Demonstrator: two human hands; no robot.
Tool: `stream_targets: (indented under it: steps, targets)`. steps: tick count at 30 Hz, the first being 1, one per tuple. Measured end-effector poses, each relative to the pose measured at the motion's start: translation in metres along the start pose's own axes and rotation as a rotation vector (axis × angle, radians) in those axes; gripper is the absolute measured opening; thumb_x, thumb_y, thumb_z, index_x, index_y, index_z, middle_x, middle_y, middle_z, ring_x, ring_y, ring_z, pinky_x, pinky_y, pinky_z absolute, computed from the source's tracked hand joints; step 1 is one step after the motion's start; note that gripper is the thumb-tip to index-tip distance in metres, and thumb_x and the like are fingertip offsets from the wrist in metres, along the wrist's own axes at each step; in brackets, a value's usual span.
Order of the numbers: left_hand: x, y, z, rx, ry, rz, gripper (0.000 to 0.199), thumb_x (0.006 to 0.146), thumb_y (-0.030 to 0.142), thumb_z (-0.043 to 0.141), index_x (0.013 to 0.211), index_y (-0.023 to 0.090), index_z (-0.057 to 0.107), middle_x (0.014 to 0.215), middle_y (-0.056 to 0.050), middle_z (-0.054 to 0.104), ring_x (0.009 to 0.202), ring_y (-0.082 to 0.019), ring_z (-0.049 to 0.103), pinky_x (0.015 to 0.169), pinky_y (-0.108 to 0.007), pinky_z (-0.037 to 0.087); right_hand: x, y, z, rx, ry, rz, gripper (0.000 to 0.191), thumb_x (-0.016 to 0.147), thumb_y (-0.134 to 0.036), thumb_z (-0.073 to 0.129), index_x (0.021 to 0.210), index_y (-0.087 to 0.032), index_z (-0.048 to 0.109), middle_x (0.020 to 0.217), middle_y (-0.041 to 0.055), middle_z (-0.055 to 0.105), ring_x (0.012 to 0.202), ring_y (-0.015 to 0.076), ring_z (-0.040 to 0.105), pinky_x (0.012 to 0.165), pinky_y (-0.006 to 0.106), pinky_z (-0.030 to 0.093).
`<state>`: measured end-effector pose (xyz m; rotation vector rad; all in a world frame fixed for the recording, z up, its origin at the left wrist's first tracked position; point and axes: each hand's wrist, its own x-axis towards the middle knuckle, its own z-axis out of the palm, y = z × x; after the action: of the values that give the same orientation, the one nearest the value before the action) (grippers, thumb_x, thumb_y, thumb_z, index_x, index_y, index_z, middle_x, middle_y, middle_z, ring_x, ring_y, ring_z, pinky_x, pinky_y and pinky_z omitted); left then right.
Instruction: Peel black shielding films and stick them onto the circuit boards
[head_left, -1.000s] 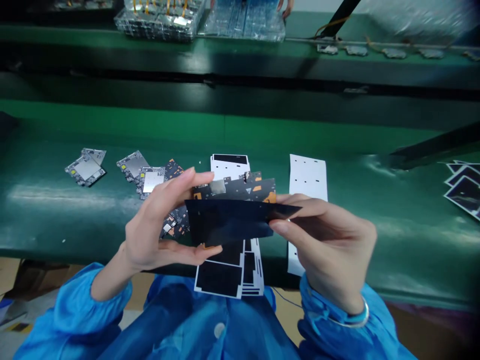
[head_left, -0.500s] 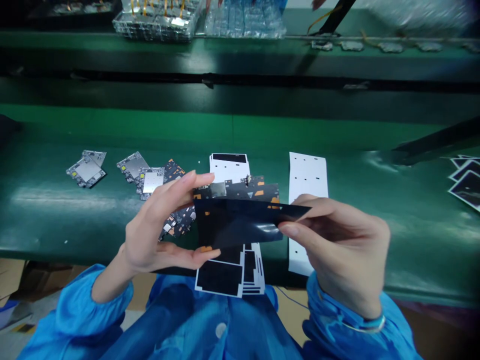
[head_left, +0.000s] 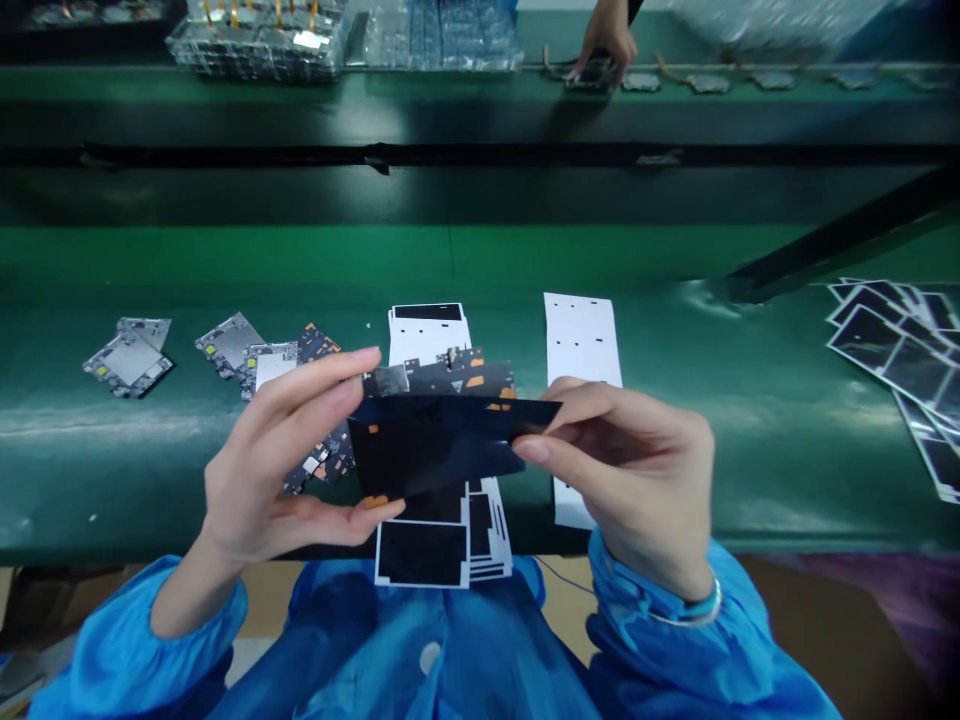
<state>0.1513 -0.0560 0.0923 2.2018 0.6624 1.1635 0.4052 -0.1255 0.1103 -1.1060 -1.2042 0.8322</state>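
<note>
The left hand (head_left: 277, 450) and right hand (head_left: 622, 470) rise from blue sleeves (head_left: 142, 640) at the bottom of the frame, with a thin bracelet (head_left: 694, 612) on the right wrist. Between them, at centre, a black film (head_left: 427, 445) sags slightly. The left fingers curl over its upper left edge with the thumb beneath, while the right thumb and fingers close on its right end.

Just behind the film sits a dark circuit board (head_left: 450, 380) with orange patches; whether the left hand grips it too, I cannot tell. Directly below lies a stack of black-and-white sheets (head_left: 420, 552). Beyond the hands are a white sheet (head_left: 427, 330) with a black strip, and a slotted white sheet (head_left: 581, 340) that runs under the right hand.

Loose boards (head_left: 127, 362) lie at centre left on the green bench (head_left: 52, 440), and black-printed sheets (head_left: 892, 350) are fanned at the right edge.

At the top, a co-worker's hand (head_left: 607, 35) touches a small board (head_left: 592, 75) at the end of a row on a farther bench, left of which stand clear trays (head_left: 259, 45).
</note>
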Motion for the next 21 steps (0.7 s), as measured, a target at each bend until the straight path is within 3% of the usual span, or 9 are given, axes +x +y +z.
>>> stream_targets:
  steps: [3,7,9,10,12,14,16,18,21]
  targets:
    - [0.002,0.007,-0.001,0.163,-0.064,0.149,0.062,0.088,0.028,0.080,0.145,0.040,0.058,0.158,-0.001,0.048,0.126,-0.027,0.067,0.100,-0.041,0.067,0.000,-0.001,-0.001,-0.188,-0.044,-0.121,0.016,0.082,-0.012,0.082,0.079,-0.024,0.073,0.070,-0.0038,0.071,0.060,0.0112,0.065,0.050,0.023,0.053]
    - [0.015,0.005,-0.005,0.189,-0.187,0.128,0.043,0.081,0.023,0.085,0.121,0.036,0.075,0.142,-0.004,0.058,0.118,-0.028,0.071,0.100,-0.043,0.068,0.003,0.008,-0.011,-0.754,-0.079,-0.376,0.010,0.097,-0.024,0.069,0.089,-0.021,0.075,0.076,0.0015,0.077,0.061,0.0129,0.070,0.052,0.025,0.053]
    - [0.033,-0.016,-0.007,0.137,-0.187,0.124,0.038,0.080,0.023,0.085,0.114,0.038,0.078,0.137,-0.004,0.062,0.120,-0.029,0.070,0.101,-0.046,0.067,0.005,0.024,-0.014,-0.952,-0.070,-0.411,0.023,0.102,-0.035,0.062,0.094,-0.018,0.076,0.075,0.0042,0.079,0.057,0.0144,0.071,0.048,0.026,0.052]
    - [0.044,-0.033,-0.006,0.140,-0.173,0.108,0.035,0.081,0.026,0.085,0.114,0.039,0.078,0.139,-0.004,0.060,0.125,-0.030,0.067,0.106,-0.049,0.063,0.006,0.034,-0.013,-0.977,-0.097,-0.401,0.029,0.101,-0.041,0.062,0.102,-0.016,0.076,0.082,0.0073,0.081,0.064,0.0177,0.075,0.053,0.027,0.057]
    - [0.065,-0.075,-0.004,0.186,-0.112,0.034,0.038,0.082,0.034,0.085,0.118,0.037,0.075,0.148,-0.005,0.053,0.140,-0.034,0.055,0.120,-0.059,0.048,0.006,0.058,-0.007,-0.946,-0.256,-0.347,0.057,0.092,-0.054,0.070,0.129,-0.010,0.068,0.119,0.0189,0.078,0.107,0.0309,0.078,0.084,0.039,0.066]
    - [0.079,-0.116,-0.001,0.200,-0.072,-0.107,0.071,0.071,0.054,0.090,0.134,0.031,0.067,0.158,-0.010,0.042,0.152,-0.043,0.037,0.125,-0.069,0.032,0.003,0.083,0.004,-0.937,-0.479,-0.271,0.102,0.078,-0.062,0.081,0.155,-0.008,0.044,0.157,0.0273,0.049,0.148,0.0422,0.046,0.116,0.058,0.049]
    - [0.079,-0.137,0.002,0.184,-0.062,-0.254,0.090,0.068,0.066,0.087,0.144,0.028,0.057,0.165,-0.016,0.028,0.154,-0.049,0.030,0.121,-0.073,0.032,-0.002,0.103,0.012,-0.930,-0.610,-0.202,0.120,0.074,-0.061,0.084,0.165,-0.010,0.025,0.167,0.0269,0.030,0.158,0.0422,0.023,0.126,0.065,0.031]
    - [0.062,-0.130,0.003,0.212,-0.114,-0.354,0.083,0.078,0.069,0.077,0.145,0.024,0.055,0.163,-0.019,0.029,0.148,-0.046,0.040,0.116,-0.069,0.041,-0.005,0.114,0.014,-0.879,-0.614,-0.166,0.111,0.083,-0.050,0.080,0.167,-0.016,0.017,0.168,0.0229,0.032,0.159,0.0369,0.023,0.128,0.063,0.027]
    - [0.021,-0.081,0.006,0.237,-0.301,-0.444,0.052,0.096,0.060,0.061,0.131,0.022,0.063,0.132,-0.014,0.060,0.122,-0.031,0.064,0.107,-0.055,0.054,-0.004,0.116,0.007,-0.736,-0.520,-0.132,0.096,0.093,-0.032,0.073,0.168,-0.028,0.013,0.162,0.0139,0.047,0.154,0.0292,0.038,0.129,0.057,0.032]
